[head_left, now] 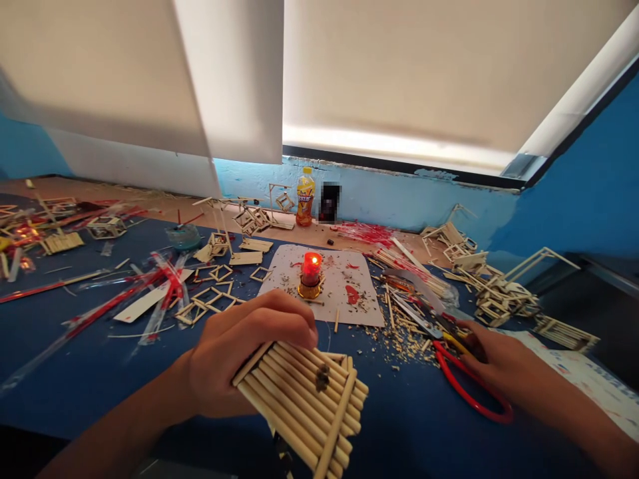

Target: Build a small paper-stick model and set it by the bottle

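My left hand (239,356) is closed around a flat panel of wooden sticks (304,402) glued side by side, with a cross stick and a dark blob on top. It holds the panel above the blue table (100,372). My right hand (499,366) rests on the table to the right, its fingers curled on a red-handled cutting tool (469,389) whose blades point toward a pile of sticks. A lit red candle (311,273) stands on a white sheet (324,286) just beyond both hands.
Small stick frames (210,299), loose sticks and wood chips (404,332) litter the table. Red-and-clear plastic strips (150,293) lie at left. A yellow drink bottle (305,197) stands by the blue wall. More stick structures (499,293) pile up at right.
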Demonstrator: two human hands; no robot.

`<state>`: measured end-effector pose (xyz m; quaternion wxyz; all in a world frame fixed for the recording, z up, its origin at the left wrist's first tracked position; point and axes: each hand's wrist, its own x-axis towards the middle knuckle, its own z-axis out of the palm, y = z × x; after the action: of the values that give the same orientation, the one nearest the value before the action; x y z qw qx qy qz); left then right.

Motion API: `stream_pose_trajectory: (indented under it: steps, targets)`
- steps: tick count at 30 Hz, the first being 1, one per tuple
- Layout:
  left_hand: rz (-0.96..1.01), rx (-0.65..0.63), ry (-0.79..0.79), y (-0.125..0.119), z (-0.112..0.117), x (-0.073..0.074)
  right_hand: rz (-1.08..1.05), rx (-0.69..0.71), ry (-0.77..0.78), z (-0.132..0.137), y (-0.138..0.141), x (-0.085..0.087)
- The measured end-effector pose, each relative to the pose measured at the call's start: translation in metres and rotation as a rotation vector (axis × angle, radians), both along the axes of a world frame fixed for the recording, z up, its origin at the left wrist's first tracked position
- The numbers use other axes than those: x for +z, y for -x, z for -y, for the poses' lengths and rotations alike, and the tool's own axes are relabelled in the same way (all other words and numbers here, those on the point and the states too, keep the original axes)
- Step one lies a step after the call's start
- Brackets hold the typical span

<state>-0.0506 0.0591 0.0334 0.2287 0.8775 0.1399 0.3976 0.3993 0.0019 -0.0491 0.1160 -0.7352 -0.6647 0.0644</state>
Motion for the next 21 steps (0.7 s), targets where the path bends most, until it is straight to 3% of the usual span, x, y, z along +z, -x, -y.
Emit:
stream_pose_trajectory:
  steps: [3,6,14,17,21]
  targets:
    - [0.108,-0.07,-0.102,0.0,-0.002,-0.001,-0.106,-0.068,0.13,0.001,-0.009,-0.005]
    - [0.117,-0.078,-0.144,0.001,-0.004,-0.003,-0.105,-0.132,0.067,0.01,-0.011,-0.009]
    - [0.036,-0.059,-0.186,0.0,-0.001,0.008,0.089,-0.002,0.014,0.023,-0.001,-0.02]
    - [0.036,-0.073,-0.202,-0.002,-0.003,0.007,0.156,0.033,0.042,0.019,0.006,-0.018]
    - [0.021,-0.074,-0.201,-0.002,-0.006,0.007,0.24,-0.051,0.171,0.012,0.02,-0.008]
